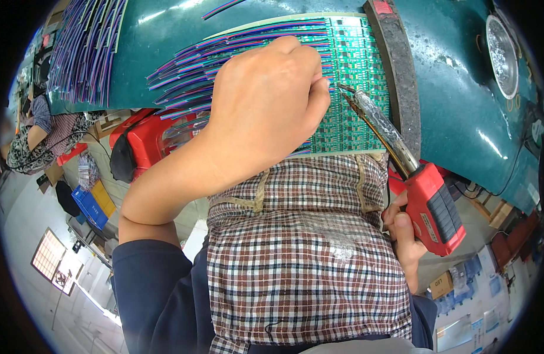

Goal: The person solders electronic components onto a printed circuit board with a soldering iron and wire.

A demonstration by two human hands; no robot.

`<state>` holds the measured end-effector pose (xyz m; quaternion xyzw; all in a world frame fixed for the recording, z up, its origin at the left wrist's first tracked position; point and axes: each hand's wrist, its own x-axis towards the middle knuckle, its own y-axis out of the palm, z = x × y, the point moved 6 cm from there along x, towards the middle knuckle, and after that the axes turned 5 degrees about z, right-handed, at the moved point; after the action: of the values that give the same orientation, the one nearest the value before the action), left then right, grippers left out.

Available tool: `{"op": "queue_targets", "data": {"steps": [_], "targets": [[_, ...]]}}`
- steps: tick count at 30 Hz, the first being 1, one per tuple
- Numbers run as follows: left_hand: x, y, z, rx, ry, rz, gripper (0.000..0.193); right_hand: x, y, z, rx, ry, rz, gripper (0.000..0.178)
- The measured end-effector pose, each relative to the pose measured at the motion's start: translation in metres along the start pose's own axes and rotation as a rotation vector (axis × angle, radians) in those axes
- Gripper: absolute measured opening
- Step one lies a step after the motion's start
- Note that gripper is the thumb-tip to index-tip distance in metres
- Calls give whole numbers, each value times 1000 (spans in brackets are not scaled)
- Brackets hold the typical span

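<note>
My left hand (266, 100) is closed in a pinch over a green circuit board panel (357, 65), its fingertips on a thin multi-coloured wire (331, 89) at the edge of the wired rows. The hand hides part of the wires beneath it. In my right hand (404, 233) is a red-handled soldering iron (434, 203), gripped at the right of my lap. Its metal barrel slants up to the left, and the tip stands close beside my left fingertips, above the board. Rows of red, blue and black wires (186, 65) fan out leftward from the panel.
A dark curved bar (395, 65) lies along the panel's right edge. Farther right on the green table (443, 53) is a round metal dish (502, 56). Another wired panel (89, 53) lies far left. A red stool (145, 144) stands below the table, near another person's sleeve (39, 138).
</note>
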<state>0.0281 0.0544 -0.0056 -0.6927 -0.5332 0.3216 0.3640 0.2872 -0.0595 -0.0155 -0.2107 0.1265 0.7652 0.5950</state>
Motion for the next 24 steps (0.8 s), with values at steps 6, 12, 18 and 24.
{"op": "queue_targets", "data": {"steps": [6,12,18,24], "targets": [[-1,1,0,20,6,-11,18,7,5,6,-31,-33,16,16],[-1,1,-1,51,14,-22,17,2,3,5,14,-67,-15,15],[-3,2,-1,63,16,-30,17,0,2,8,-49,-18,15,19],[-3,3,-1,67,12,-36,17,4,2,7,-53,-50,7,22]]}}
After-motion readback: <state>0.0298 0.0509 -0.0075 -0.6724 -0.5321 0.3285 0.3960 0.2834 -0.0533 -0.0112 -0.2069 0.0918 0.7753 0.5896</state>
